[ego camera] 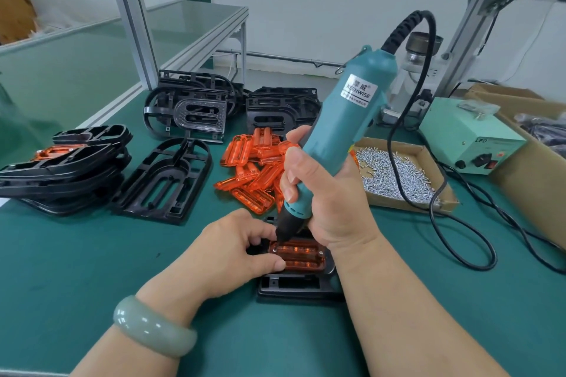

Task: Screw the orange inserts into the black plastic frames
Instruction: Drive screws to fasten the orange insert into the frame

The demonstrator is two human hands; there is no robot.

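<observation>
1. The left hand [235, 242] has its fingers curled, and thumb and forefinger pinch the left end of the orange insert [301, 258]. The insert lies seated in a black frame [294, 289] on the near middle of the green table [92, 254]. A firm downward pinch should stop the insert from twisting as the screw bites.
2. The fingertips sit just beside the bit, so I would draw them slightly nearer, clear of the tip.
3. The right hand [321, 193] is wrapped fully round the lower barrel of the electric screwdriver [346, 119]. The tool's tip is down at the far left corner of the insert.
4. The tool leans, with its top towards the far right. Bringing it closer to upright would likely save the screw from going in crooked or the bit from slipping.
5. A screw head [320, 252] shows at the insert's right end. Whether the left screw is fully home under the bit I cannot tell.
6. Its cable [441, 193] loops on the right, so leave it slack.
7. Supplies lie within reach:
   - loose inserts [254, 168] just beyond the hands
   - the screw box [395, 174] to the right
   - empty frames [167, 177] far left
</observation>
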